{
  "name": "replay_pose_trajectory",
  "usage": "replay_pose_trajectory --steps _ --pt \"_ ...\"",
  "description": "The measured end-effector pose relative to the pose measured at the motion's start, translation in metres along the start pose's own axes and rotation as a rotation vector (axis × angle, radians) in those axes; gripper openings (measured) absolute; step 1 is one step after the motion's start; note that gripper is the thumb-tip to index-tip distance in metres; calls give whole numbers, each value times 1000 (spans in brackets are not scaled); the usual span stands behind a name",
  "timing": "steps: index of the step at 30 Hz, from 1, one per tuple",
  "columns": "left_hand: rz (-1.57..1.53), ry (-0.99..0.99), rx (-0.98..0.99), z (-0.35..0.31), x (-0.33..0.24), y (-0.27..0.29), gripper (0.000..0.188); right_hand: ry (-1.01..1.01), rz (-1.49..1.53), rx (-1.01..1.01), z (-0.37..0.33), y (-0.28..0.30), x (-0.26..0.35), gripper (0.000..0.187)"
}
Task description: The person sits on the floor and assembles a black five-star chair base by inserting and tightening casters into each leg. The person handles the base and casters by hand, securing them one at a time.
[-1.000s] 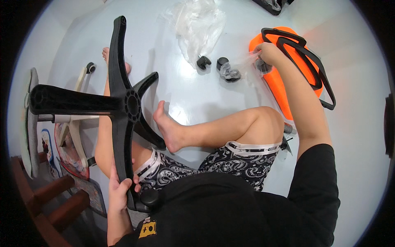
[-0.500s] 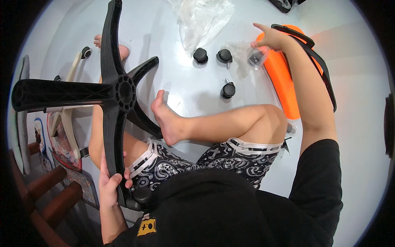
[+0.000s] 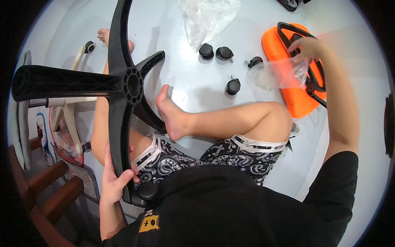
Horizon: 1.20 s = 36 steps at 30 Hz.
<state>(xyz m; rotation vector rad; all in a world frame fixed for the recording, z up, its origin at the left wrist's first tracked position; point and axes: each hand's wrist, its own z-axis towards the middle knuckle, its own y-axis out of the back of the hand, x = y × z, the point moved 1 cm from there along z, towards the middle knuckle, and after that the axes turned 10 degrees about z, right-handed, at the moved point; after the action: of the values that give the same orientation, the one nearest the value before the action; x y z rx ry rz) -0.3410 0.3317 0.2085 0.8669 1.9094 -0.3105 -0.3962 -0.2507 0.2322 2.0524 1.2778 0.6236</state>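
My left hand (image 3: pixel 116 179) is wrapped round the near leg of a black star-shaped chair base (image 3: pixel 133 84), which stands tilted up in front of me. A black caster (image 3: pixel 147 191) sits at that leg's near end. Over to the right, my right hand (image 3: pixel 308 48) is slightly blurred, its fingers curled at the upper edge of a clear plastic bag (image 3: pixel 276 74). The bag trails to the left, partly across an orange mesh cushion (image 3: pixel 298 99) with a black frame. Loose casters lie on the floor: one (image 3: pixel 256 61) beside the bag, others (image 3: pixel 224 53) (image 3: pixel 206 51) (image 3: pixel 233 86) further left.
A larger crumpled plastic bag (image 3: pixel 207 20) lies at the far middle. My bent leg (image 3: pixel 230 119) crosses between the base and the cushion. To the left are a cream-legged chair (image 3: pixel 70 123) and brown wooden bars (image 3: pixel 47 179). A white wall (image 3: pixel 349 29) rises at the right.
My right hand has moved right, over the cushion, and the plastic bag has shifted with it. The caster formerly inside the bag now lies bare on the floor. My left hand keeps its hold.
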Motion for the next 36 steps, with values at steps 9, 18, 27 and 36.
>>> replay_pose_trajectory --steps 9,18,27,36 --pt "-315 -532 -555 111 -144 61 76 -278 270 -35 113 -205 137 94" --pt "-380 -750 -376 113 -173 67 62 352 1006 -571 63 -177 157 51" --pt "-252 -1424 -439 79 -143 6 72 789 1897 -243 -44 -134 242 41" --pt "-94 -1515 -378 60 -104 -45 74 935 1941 -49 -110 -108 283 51"
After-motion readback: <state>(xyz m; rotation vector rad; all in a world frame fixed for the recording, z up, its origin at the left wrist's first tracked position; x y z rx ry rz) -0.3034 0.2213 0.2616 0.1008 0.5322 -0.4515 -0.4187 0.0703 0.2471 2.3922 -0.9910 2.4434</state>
